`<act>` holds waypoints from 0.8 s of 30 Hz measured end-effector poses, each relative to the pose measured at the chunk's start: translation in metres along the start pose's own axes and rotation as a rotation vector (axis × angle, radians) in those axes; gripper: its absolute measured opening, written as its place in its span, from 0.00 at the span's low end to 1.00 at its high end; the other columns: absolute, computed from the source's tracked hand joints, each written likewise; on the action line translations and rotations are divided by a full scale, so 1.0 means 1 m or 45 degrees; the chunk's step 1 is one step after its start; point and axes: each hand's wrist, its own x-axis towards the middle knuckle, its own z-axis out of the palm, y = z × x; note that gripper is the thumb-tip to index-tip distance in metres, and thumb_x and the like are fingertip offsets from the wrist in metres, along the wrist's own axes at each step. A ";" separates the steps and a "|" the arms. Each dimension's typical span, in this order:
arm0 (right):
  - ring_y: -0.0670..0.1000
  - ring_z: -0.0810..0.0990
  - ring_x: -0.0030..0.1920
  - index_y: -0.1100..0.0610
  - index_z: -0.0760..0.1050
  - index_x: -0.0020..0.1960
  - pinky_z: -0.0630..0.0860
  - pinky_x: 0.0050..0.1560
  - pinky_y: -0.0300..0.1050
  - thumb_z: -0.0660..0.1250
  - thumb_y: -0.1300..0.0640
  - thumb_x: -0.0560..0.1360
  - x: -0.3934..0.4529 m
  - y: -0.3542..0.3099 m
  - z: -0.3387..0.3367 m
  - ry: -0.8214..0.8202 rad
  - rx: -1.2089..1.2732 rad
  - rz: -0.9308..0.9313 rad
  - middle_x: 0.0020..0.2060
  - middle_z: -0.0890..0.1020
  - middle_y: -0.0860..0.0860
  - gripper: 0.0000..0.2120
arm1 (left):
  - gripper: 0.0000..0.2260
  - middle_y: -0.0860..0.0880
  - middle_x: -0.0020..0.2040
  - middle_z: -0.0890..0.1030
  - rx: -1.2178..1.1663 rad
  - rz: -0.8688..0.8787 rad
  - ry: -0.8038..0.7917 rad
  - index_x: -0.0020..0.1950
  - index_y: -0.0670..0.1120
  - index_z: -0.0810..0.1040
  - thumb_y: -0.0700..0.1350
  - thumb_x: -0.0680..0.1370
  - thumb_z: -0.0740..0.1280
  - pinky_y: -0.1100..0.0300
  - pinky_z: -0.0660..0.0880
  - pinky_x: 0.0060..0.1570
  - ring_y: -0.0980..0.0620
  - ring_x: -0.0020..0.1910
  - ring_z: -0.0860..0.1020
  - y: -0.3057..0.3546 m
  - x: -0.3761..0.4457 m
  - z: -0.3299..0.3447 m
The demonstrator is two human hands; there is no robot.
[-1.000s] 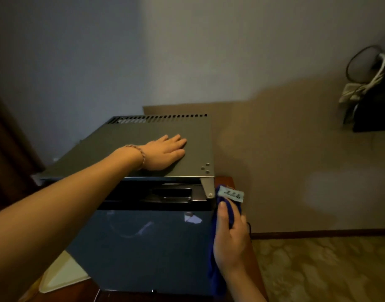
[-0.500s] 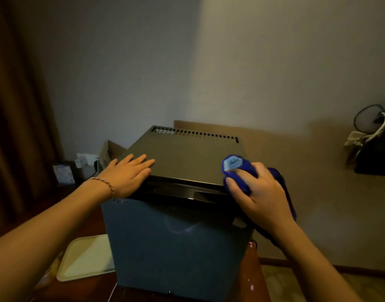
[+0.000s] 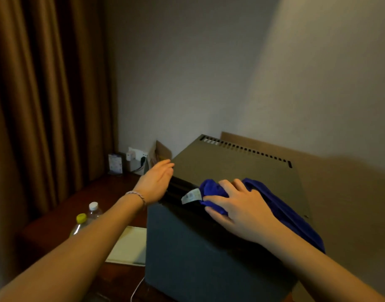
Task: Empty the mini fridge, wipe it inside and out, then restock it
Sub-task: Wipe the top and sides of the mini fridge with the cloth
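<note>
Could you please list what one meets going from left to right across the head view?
Curtain → yellow-capped bottle → white-capped bottle → left hand → right hand on the blue cloth.

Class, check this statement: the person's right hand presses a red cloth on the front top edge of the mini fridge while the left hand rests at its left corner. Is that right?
Not quite. The head view shows the cloth is blue, not red. The rest holds: the right hand presses it on the mini fridge front top edge; the left hand rests at its left corner.
</note>
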 end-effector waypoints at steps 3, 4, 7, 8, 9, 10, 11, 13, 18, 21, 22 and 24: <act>0.51 0.69 0.61 0.39 0.72 0.67 0.76 0.42 0.47 0.41 0.33 0.78 0.004 -0.007 -0.002 -0.002 -0.014 -0.072 0.66 0.69 0.47 0.29 | 0.20 0.53 0.78 0.61 -0.018 -0.010 0.014 0.76 0.49 0.67 0.51 0.86 0.50 0.57 0.55 0.75 0.54 0.76 0.60 -0.003 -0.002 0.001; 0.51 0.69 0.61 0.39 0.73 0.66 0.76 0.42 0.47 0.41 0.33 0.77 0.006 -0.009 -0.002 -0.002 -0.010 -0.094 0.66 0.69 0.47 0.29 | 0.20 0.54 0.78 0.61 -0.032 -0.008 0.018 0.76 0.49 0.67 0.50 0.86 0.50 0.57 0.55 0.75 0.54 0.76 0.61 -0.002 -0.003 0.001; 0.53 0.71 0.59 0.38 0.73 0.67 0.75 0.43 0.50 0.45 0.33 0.78 0.019 -0.017 -0.003 0.001 0.039 -0.184 0.65 0.70 0.47 0.26 | 0.20 0.53 0.78 0.63 -0.124 -0.007 0.027 0.76 0.48 0.68 0.49 0.86 0.49 0.59 0.55 0.75 0.55 0.76 0.61 -0.002 -0.003 0.001; 0.53 0.71 0.59 0.38 0.72 0.68 0.74 0.44 0.51 0.46 0.33 0.79 0.026 -0.020 -0.003 0.001 0.051 -0.214 0.65 0.70 0.47 0.25 | 0.20 0.52 0.78 0.63 -0.174 -0.023 0.021 0.75 0.48 0.68 0.49 0.86 0.48 0.62 0.54 0.74 0.55 0.76 0.61 -0.004 -0.003 0.001; 0.53 0.71 0.60 0.37 0.71 0.69 0.74 0.45 0.52 0.48 0.33 0.79 0.036 -0.025 -0.002 0.002 0.054 -0.234 0.65 0.70 0.48 0.24 | 0.20 0.52 0.78 0.63 -0.218 -0.042 0.009 0.75 0.49 0.68 0.49 0.86 0.47 0.63 0.53 0.73 0.56 0.76 0.60 -0.006 -0.003 0.000; 0.53 0.70 0.60 0.37 0.70 0.70 0.74 0.46 0.52 0.48 0.33 0.80 0.046 -0.030 -0.001 0.002 0.051 -0.238 0.65 0.70 0.48 0.24 | 0.20 0.52 0.78 0.62 -0.263 -0.066 -0.013 0.75 0.49 0.67 0.48 0.86 0.46 0.62 0.53 0.74 0.55 0.76 0.59 -0.009 -0.003 -0.001; 0.54 0.70 0.61 0.37 0.69 0.71 0.73 0.47 0.52 0.49 0.33 0.80 0.056 -0.035 -0.001 0.003 0.049 -0.227 0.65 0.70 0.48 0.24 | 0.21 0.52 0.78 0.62 -0.306 -0.089 -0.034 0.75 0.49 0.67 0.48 0.86 0.45 0.60 0.53 0.75 0.55 0.77 0.59 -0.010 -0.003 -0.002; 0.54 0.69 0.62 0.37 0.66 0.73 0.73 0.49 0.53 0.48 0.33 0.80 0.073 -0.042 -0.001 -0.004 0.044 -0.187 0.64 0.68 0.49 0.24 | 0.22 0.53 0.78 0.63 -0.393 -0.101 -0.054 0.75 0.49 0.67 0.50 0.86 0.44 0.56 0.54 0.77 0.55 0.77 0.59 -0.012 -0.003 -0.003; 0.55 0.66 0.62 0.35 0.61 0.74 0.71 0.50 0.54 0.47 0.32 0.80 0.086 -0.048 0.002 -0.110 -0.005 -0.141 0.65 0.65 0.50 0.25 | 0.25 0.59 0.73 0.67 -0.608 -0.098 -0.087 0.76 0.50 0.67 0.55 0.85 0.42 0.63 0.54 0.73 0.63 0.72 0.60 -0.012 -0.002 -0.003; 0.56 0.66 0.63 0.36 0.67 0.71 0.71 0.51 0.55 0.49 0.32 0.80 0.085 -0.051 -0.002 -0.155 -0.022 -0.125 0.65 0.65 0.50 0.23 | 0.24 0.58 0.73 0.69 -0.605 -0.061 -0.058 0.77 0.50 0.66 0.56 0.85 0.44 0.67 0.56 0.68 0.63 0.70 0.63 -0.015 -0.003 -0.001; 0.56 0.65 0.64 0.36 0.68 0.70 0.71 0.52 0.56 0.50 0.32 0.80 0.084 -0.051 -0.004 -0.180 -0.021 -0.117 0.66 0.64 0.50 0.23 | 0.24 0.57 0.73 0.69 -0.581 -0.043 -0.037 0.76 0.50 0.67 0.56 0.85 0.45 0.67 0.57 0.68 0.63 0.70 0.64 -0.017 -0.004 0.000; 0.55 0.64 0.66 0.37 0.69 0.71 0.71 0.56 0.58 0.51 0.33 0.80 0.081 -0.050 -0.007 -0.219 -0.009 -0.091 0.69 0.63 0.50 0.23 | 0.24 0.56 0.75 0.67 -0.487 0.008 -0.004 0.76 0.50 0.68 0.56 0.85 0.45 0.66 0.57 0.70 0.60 0.73 0.64 -0.019 -0.003 0.002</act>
